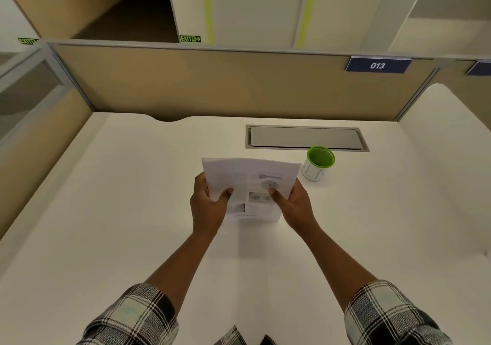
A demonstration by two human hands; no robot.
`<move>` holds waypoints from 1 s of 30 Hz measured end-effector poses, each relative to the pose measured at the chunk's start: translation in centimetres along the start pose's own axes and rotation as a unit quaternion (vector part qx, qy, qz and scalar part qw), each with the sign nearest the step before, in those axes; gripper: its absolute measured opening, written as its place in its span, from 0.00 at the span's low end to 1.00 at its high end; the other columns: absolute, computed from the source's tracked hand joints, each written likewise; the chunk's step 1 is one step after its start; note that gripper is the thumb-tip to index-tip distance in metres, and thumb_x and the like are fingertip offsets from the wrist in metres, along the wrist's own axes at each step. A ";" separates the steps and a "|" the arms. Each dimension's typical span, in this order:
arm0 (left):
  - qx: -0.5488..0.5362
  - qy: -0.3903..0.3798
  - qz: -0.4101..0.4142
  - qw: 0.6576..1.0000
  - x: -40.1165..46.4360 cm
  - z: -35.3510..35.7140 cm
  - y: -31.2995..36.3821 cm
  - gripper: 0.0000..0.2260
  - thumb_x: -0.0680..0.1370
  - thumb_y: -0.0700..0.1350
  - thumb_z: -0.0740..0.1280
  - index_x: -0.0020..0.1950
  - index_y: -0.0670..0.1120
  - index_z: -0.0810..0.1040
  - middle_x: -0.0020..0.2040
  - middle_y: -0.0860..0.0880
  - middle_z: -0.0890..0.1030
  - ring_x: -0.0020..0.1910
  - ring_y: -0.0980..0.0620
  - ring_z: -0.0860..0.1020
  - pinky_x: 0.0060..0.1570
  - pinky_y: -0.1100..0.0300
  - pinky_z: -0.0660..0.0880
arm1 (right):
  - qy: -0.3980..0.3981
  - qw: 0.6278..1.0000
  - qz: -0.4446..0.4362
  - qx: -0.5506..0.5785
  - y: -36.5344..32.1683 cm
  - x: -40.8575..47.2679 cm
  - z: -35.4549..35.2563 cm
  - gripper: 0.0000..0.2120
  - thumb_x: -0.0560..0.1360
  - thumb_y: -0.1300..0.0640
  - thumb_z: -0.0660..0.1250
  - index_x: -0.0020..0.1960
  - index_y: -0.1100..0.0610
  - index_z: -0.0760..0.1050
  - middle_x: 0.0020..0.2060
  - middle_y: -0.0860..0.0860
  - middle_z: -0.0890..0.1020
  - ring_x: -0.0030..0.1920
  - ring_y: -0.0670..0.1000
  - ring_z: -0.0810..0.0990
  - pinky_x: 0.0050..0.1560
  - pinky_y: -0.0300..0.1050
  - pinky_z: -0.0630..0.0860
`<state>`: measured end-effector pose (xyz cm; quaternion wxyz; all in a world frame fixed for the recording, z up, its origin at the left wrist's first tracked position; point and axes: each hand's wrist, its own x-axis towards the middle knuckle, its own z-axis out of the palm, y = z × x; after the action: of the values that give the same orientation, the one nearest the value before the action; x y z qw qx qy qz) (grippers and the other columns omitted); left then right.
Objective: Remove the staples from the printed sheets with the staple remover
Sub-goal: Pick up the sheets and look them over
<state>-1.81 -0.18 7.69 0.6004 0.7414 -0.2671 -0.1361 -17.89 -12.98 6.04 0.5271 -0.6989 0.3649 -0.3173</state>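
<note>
- White sheets (252, 182) are held above the desk (132, 185), between both hands.
- Left hand (208, 203) pinches the left edge; right hand (292, 203) pinches the right edge.
- Green-rimmed cup (318, 163) stands near.

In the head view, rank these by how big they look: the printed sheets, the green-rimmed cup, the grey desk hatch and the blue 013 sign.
1. Grey desk hatch, widest.
2. Printed sheets, though held nearer the camera by the left hand and right hand, so its rank against the hatch is unsure.
3. Blue 013 sign.
4. Green-rimmed cup, close to the sign.
</note>
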 end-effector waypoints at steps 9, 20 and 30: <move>0.008 -0.007 0.156 0.988 1.8 -0.8 2.2 0.29 0.76 0.41 0.70 0.71 0.57 0.59 0.65 0.45 0.75 0.57 0.50 0.77 0.54 0.70 0.75 | 0.071 0.994 -0.079 -0.038 -2.4 0.7 0.0 0.17 0.75 0.57 0.69 0.62 0.56 0.69 0.53 0.51 0.80 0.52 0.49 0.80 0.47 0.39 0.81; 0.114 0.022 0.299 0.947 2.9 -1.7 2.2 0.14 0.77 0.36 0.68 0.63 0.43 0.76 0.58 0.44 0.81 0.54 0.52 0.78 0.52 0.67 0.76 | 0.106 0.953 -0.229 -0.167 -4.9 0.8 -1.3 0.21 0.78 0.58 0.66 0.70 0.50 0.69 0.56 0.47 0.77 0.52 0.47 0.77 0.50 0.48 0.80; 0.077 0.039 0.216 0.973 2.2 -2.1 2.5 0.15 0.80 0.41 0.64 0.66 0.43 0.73 0.56 0.44 0.81 0.48 0.52 0.78 0.52 0.74 0.74 | 0.128 0.960 -0.195 -0.155 -5.1 0.4 -1.5 0.19 0.78 0.58 0.66 0.68 0.52 0.70 0.51 0.48 0.80 0.46 0.48 0.81 0.49 0.38 0.79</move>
<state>0.50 -0.05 10.89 0.5670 0.7148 -0.4066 0.0467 -18.06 -13.17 11.37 0.2887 -0.7831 0.3304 -0.4408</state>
